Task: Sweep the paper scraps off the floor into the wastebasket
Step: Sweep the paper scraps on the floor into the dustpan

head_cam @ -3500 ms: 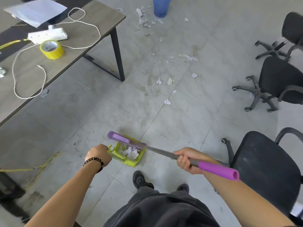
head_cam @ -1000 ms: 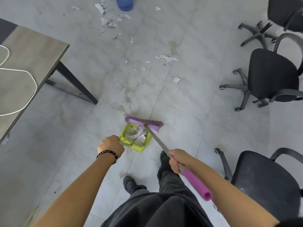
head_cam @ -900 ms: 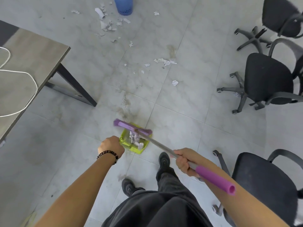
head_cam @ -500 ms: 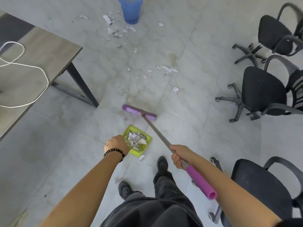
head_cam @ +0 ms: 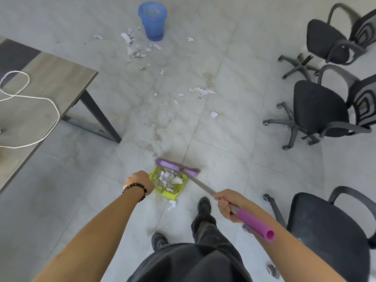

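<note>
- The left hand (head_cam: 140, 181), lower centre of the frame: fingers clenched at the handle end of the green dustpan (head_cam: 180, 189). The handle itself is hidden by the fist, so we judge the grip from the fist shape.
- The right hand (head_cam: 227, 206), lower right of centre: fingers wrapped round the metal shaft of the broom (head_cam: 201, 186), just above its purple grip. The brush head (head_cam: 177, 166) lies along the upper edge of the dustpan; touching or only v. close, we cannot tell.
- The paper scraps: a heap (head_cam: 169, 178) sits inside the dustpan. One scrap (head_cam: 172, 204) lies on the floor just below it, near the shoe (head_cam: 204, 206). More lie mid frame (head_cam: 200, 91), and a cluster (head_cam: 133, 50) is beside the blue wastebasket (head_cam: 153, 21) at top centre.
- Our judgement: the dustpan is only partly loaded and the wastebasket is well apart, so approx. half of the work remains.
- Risk 1: if the dustpan tilts forward when lifted, the light paper slides out over the open lip.
- Risk 2: the scrap below the dustpan is behind the sweep direction, so it can be forgotten or stepped on.
- Risk 3: the broom's long end points to the chair (head_cam: 325, 224) at lower right and can knock it.
- Risk 4: too strong strokes near the wastebasket can scatter the cluster or tip the basket, which looks light.
</note>
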`<act>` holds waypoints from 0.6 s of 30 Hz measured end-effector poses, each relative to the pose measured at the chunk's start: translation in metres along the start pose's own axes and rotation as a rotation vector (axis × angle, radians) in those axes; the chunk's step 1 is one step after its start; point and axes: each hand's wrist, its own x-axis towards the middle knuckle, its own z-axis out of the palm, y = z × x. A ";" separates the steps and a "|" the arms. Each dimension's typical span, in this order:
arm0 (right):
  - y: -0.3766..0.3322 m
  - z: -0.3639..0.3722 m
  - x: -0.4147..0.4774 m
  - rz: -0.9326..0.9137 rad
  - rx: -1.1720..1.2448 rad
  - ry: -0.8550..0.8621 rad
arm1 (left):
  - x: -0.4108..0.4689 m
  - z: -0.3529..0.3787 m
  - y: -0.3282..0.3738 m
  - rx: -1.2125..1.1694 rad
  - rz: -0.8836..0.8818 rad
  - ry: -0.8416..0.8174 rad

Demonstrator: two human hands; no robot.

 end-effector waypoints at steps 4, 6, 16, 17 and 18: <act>0.014 0.006 -0.016 -0.025 0.165 -0.046 | -0.009 -0.005 -0.043 -0.039 0.003 -0.004; 0.024 0.020 -0.012 -0.033 0.225 -0.050 | -0.013 -0.005 -0.070 -0.053 0.006 0.006; 0.067 0.073 0.028 -0.062 0.236 0.004 | -0.047 0.027 -0.178 0.033 -0.023 0.024; 0.073 0.077 0.030 -0.049 0.223 0.004 | -0.051 0.031 -0.186 0.046 -0.031 0.027; 0.079 0.081 0.030 -0.040 0.200 0.011 | -0.055 0.034 -0.195 0.057 -0.041 0.025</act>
